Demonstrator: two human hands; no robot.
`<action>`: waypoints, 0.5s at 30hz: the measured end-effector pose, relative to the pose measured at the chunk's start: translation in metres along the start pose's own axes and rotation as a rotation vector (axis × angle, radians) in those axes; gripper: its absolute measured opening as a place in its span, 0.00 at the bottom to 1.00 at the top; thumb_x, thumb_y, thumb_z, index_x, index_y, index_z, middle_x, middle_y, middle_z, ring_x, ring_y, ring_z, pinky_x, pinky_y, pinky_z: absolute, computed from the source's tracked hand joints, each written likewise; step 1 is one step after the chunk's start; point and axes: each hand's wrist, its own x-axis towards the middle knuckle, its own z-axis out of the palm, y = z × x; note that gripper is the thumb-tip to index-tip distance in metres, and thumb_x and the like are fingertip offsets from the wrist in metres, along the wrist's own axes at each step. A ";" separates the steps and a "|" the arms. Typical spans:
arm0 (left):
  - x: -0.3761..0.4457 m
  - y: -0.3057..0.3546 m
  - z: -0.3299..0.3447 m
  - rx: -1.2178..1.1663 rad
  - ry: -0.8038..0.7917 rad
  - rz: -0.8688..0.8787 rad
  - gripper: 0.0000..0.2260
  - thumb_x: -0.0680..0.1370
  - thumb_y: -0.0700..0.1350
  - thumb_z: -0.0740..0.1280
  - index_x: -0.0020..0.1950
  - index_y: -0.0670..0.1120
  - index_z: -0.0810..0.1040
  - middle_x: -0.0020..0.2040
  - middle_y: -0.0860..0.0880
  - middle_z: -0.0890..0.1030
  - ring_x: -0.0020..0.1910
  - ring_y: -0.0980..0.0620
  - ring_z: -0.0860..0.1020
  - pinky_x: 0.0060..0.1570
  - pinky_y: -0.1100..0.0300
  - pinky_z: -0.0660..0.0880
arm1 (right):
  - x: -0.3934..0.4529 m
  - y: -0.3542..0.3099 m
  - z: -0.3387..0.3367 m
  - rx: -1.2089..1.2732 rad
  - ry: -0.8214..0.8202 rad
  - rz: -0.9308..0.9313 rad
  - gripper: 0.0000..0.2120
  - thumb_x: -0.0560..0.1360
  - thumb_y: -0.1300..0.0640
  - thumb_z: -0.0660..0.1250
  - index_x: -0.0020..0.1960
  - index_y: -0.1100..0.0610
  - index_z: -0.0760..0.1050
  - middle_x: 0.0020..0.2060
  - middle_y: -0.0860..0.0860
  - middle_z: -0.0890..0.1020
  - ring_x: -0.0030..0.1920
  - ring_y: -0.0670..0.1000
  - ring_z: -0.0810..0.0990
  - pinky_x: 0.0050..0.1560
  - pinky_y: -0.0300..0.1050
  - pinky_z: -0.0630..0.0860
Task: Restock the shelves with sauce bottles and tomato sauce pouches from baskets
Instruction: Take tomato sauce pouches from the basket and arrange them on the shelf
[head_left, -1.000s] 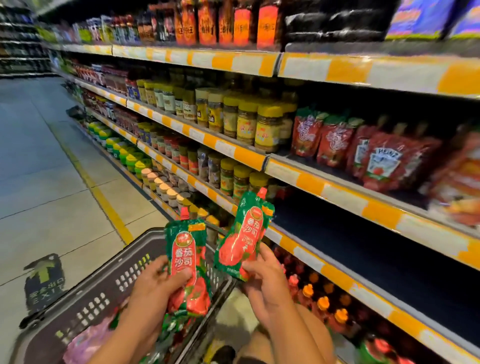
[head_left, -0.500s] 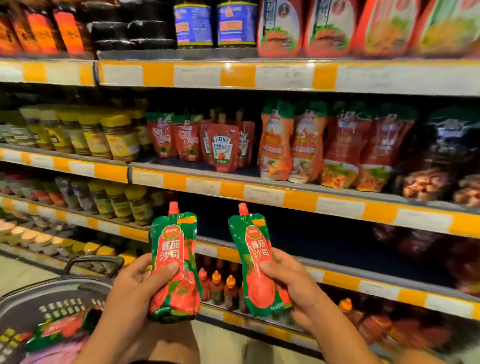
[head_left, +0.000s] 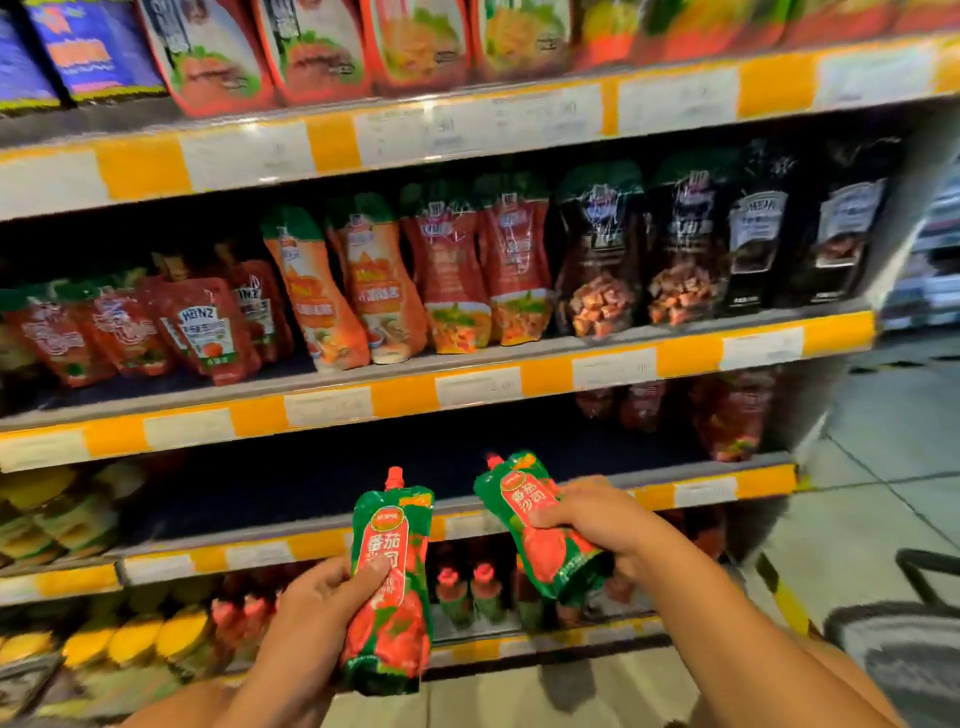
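Tomato sauce pouches, two of them in green and red with red spout caps, are held up in front of a supermarket shelf unit, neither yet placed. The left hand (head_left: 322, 597) grips one pouch (head_left: 389, 582) upright by its side, thumb pressed across the printed front, fingers wrapped behind. The right hand (head_left: 587, 514) clasps the second pouch (head_left: 540, 525) tilted with its spout leaning left, thumb on the face, held just in front of the yellow-and-white price strip (head_left: 701, 488) of a dark shelf.

That dark shelf (head_left: 322, 483) looks largely bare across its middle, with only a few red packs (head_left: 727, 415) visible at its right end, so it appears to be the likely gap awaiting stock. The shelf above is already lined with Heinz ketchup pouches (head_left: 208, 332), orange-and-red sauce packs (head_left: 363, 291) and dark packs (head_left: 675, 244). Below the hands, red-capped sauce bottles (head_left: 467, 592) stand in a row, and yellow-lidded jars (head_left: 135, 634) sit at lower left.

A dark basket rim (head_left: 893, 644) shows at lower right; its contents cannot be seen. By this view the restocking appears to be at an early stage: both pouches are in hand, the bare shelf remains to be filled, and how much stock is left in the baskets cannot be told.
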 end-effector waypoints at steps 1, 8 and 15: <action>0.005 -0.001 0.008 0.011 -0.008 -0.004 0.15 0.76 0.43 0.72 0.58 0.35 0.80 0.49 0.34 0.86 0.42 0.37 0.87 0.39 0.52 0.83 | 0.002 -0.001 -0.008 0.024 0.059 0.007 0.10 0.66 0.57 0.81 0.38 0.59 0.81 0.36 0.56 0.86 0.37 0.53 0.84 0.40 0.50 0.80; 0.043 0.005 0.071 0.039 -0.042 -0.060 0.11 0.79 0.43 0.71 0.56 0.36 0.79 0.46 0.35 0.86 0.37 0.41 0.85 0.39 0.52 0.81 | 0.018 -0.007 -0.051 0.283 0.287 0.031 0.11 0.70 0.56 0.79 0.42 0.59 0.78 0.37 0.55 0.80 0.35 0.53 0.78 0.36 0.44 0.72; 0.090 0.015 0.123 0.141 -0.060 0.005 0.11 0.81 0.43 0.70 0.59 0.36 0.79 0.49 0.36 0.86 0.44 0.40 0.86 0.45 0.49 0.81 | 0.028 0.011 -0.069 0.389 0.379 -0.010 0.08 0.74 0.59 0.73 0.41 0.57 0.74 0.36 0.53 0.75 0.35 0.51 0.73 0.36 0.45 0.69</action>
